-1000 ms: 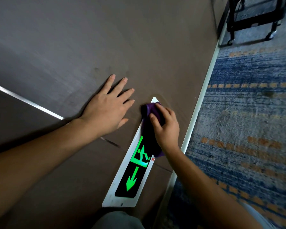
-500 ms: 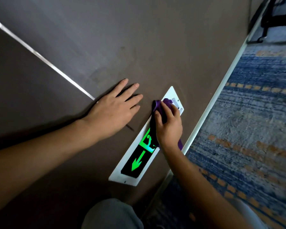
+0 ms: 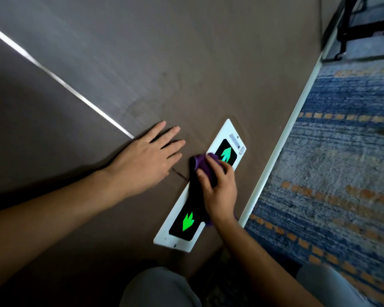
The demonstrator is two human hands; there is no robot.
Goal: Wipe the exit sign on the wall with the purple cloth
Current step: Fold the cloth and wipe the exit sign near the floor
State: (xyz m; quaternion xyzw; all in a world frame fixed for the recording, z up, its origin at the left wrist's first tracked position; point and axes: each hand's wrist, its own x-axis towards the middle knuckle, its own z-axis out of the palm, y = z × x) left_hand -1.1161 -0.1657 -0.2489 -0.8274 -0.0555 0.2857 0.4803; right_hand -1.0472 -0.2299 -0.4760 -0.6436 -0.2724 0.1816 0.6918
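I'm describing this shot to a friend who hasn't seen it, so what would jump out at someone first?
The glowing green arrows on the exit sign low on the dark wall, one near each end, catch the eye first. Over the sign's middle, the right hand presses a purple cloth against it, while the left hand lies flat on the wall beside it. To the right runs a blue carpet with orange dashes.
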